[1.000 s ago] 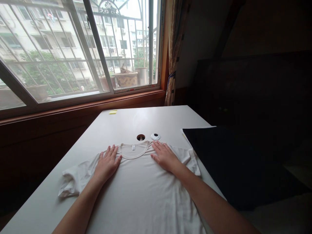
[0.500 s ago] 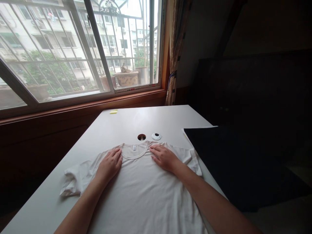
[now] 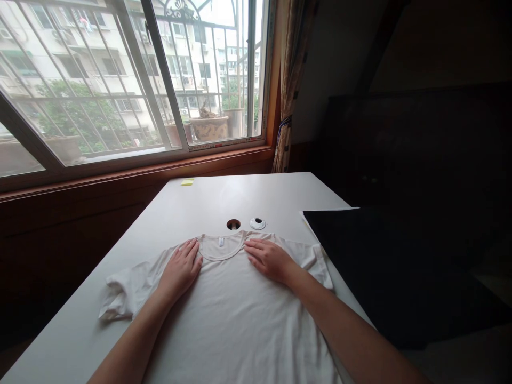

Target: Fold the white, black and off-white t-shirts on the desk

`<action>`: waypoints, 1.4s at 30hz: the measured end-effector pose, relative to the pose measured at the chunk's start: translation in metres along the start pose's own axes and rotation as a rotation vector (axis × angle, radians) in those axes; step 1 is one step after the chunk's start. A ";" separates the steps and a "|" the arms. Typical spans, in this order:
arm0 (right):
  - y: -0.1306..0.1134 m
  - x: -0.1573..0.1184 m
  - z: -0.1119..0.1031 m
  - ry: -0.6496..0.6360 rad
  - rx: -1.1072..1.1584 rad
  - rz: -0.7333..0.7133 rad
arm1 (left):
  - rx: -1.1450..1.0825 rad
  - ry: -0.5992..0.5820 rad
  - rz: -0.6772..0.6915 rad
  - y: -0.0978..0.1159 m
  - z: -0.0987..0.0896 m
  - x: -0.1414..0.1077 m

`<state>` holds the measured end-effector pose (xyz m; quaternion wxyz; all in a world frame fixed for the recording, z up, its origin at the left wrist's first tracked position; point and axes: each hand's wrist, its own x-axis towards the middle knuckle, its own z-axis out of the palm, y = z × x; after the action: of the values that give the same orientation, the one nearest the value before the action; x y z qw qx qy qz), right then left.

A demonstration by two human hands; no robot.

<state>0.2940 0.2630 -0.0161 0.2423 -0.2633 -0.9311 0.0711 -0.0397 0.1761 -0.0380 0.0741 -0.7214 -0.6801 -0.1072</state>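
Note:
A white T-shirt (image 3: 236, 304) lies spread on the white table, its neckline with a small label (image 3: 221, 242) at the far end. My left hand (image 3: 182, 269) rests flat on the shirt's left shoulder, fingers stretched beside the collar. On the other side of the collar, my right hand (image 3: 270, 260) lies flat with its fingers pointing left. Neither hand grips the fabric. The left sleeve (image 3: 120, 293) is bunched and creased, while the right sleeve (image 3: 320, 264) is partly behind my right forearm. The shirt's lower end runs out of view.
Beyond the collar, the table (image 3: 256, 192) has a round cable hole (image 3: 233, 224) and a loose round cover (image 3: 257, 223). A yellow sticky note (image 3: 187, 182) lies at the far left corner. Dark cloth (image 3: 384, 266) covers the right edge. A barred window (image 3: 120, 80) stands behind.
The left hand's fingers have shifted very slightly on the shoulder. The right hand and the shirt stay almost the same; the camera view has moved a touch.

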 end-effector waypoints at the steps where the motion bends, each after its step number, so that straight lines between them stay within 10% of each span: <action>1: 0.001 0.000 0.001 -0.013 -0.004 0.014 | 0.003 -0.014 -0.015 0.001 -0.002 0.000; 12: 0.001 0.002 0.001 -0.215 -0.102 0.190 | 0.063 -0.141 -0.130 0.012 -0.012 -0.001; 26: 0.020 -0.001 -0.004 0.043 -0.184 0.233 | 0.097 -0.200 -0.181 0.000 -0.018 0.005; 42: 0.069 -0.024 -0.015 -0.121 -0.173 0.493 | 0.059 -0.189 -0.208 -0.001 -0.020 0.005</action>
<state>0.3504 0.3095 -0.0310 0.1381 -0.4970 -0.8543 0.0638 -0.0417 0.1756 -0.0178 0.0194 -0.6514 -0.7581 -0.0259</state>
